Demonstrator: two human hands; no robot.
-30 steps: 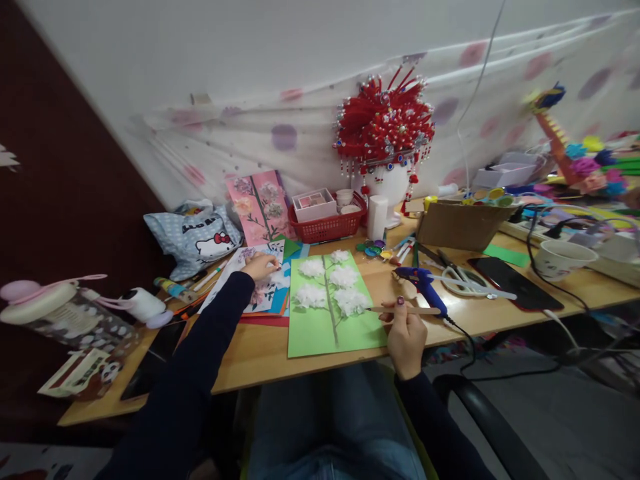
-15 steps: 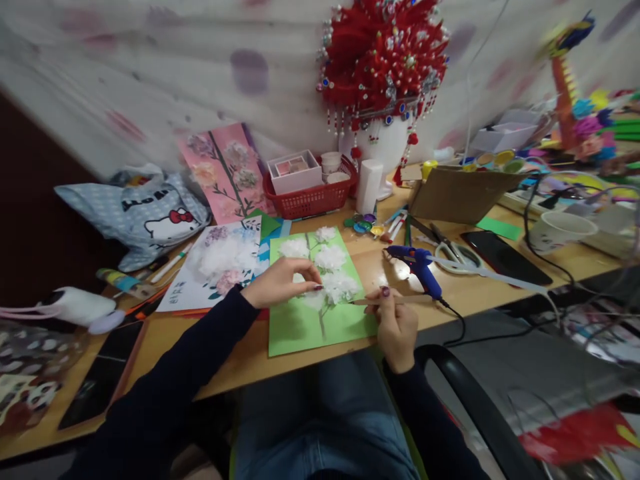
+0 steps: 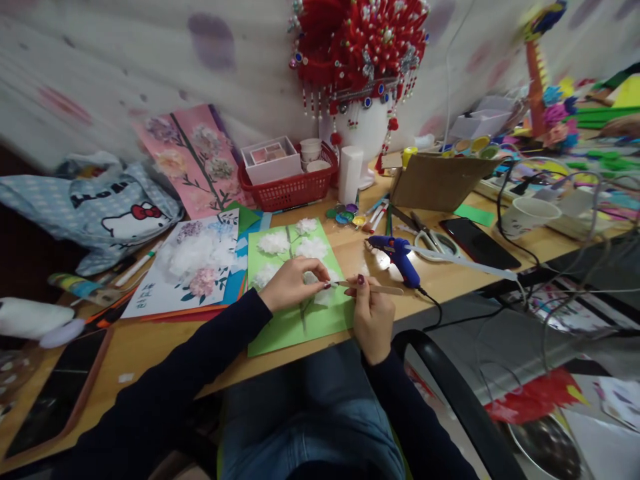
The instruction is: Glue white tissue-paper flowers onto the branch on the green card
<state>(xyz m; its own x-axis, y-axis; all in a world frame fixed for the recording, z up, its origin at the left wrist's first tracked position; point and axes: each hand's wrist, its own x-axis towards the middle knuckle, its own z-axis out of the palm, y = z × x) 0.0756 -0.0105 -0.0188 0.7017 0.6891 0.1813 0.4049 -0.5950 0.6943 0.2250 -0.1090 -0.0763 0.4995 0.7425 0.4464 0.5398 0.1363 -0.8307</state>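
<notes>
A green sheet [image 3: 274, 339] carrying several white ruffled paper flowers [image 3: 311, 249] on a painted stem lies before me at the table's front. My left hand [image 3: 294, 283] is over the middle of the sheet, thumb and forefinger pinched together at a tiny whitish bit I cannot clearly make out. Between the fingers of my right hand [image 3: 373, 317] is a slim pair of tan tweezers [image 3: 385, 289]. Their pointed tip reaches left to my left fingertips. Part of the flowers is hidden behind my left hand.
A blue glue gun [image 3: 400, 257] lies right of the sheet, near scissors [image 3: 437, 245] and a phone [image 3: 477, 241]. Left is a white flower picture [image 3: 165, 283]. Behind stand a red basket [image 3: 290, 193] and a white cylinder [image 3: 350, 175]. Cables hang at right.
The camera view has turned to the right. The tweezers, earlier low beside a flower, now have their tip at my left fingertips, and my hands are closer together.
</notes>
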